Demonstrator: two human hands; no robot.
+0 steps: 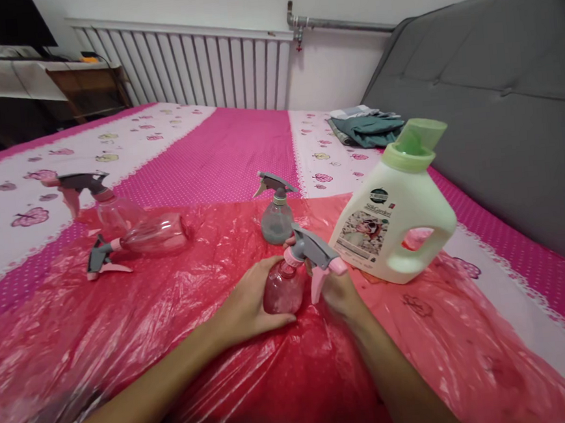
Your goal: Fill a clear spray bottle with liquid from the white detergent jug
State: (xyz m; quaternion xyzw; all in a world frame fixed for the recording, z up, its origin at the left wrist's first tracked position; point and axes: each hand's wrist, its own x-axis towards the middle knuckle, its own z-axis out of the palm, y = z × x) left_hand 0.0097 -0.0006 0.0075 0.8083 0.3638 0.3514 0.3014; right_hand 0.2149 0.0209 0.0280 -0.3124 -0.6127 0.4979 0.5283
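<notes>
A small pink see-through spray bottle (pixel 283 291) with a grey and pink trigger head stands tilted slightly on the red plastic sheet (pixel 186 349). My left hand (pixel 250 299) wraps around its body, thumb at the lower front. My right hand (pixel 335 289) is closed behind the trigger head, with fingers reaching toward the neck; the head hides part of them. Just beyond is a clear spray bottle (pixel 277 223) with a grey head, standing upright. To the right of my hands stands a large pale detergent jug (pixel 395 219) with a green cap (pixel 419 145).
Two more pink spray bottles are at the left: one clear pink bottle (pixel 154 236) lies on its side, another (pixel 116 211) sits behind it. Folded clothes (pixel 368 128) lie on the bed near the grey headboard (pixel 488 84). A white radiator (pixel 202 64) lines the wall.
</notes>
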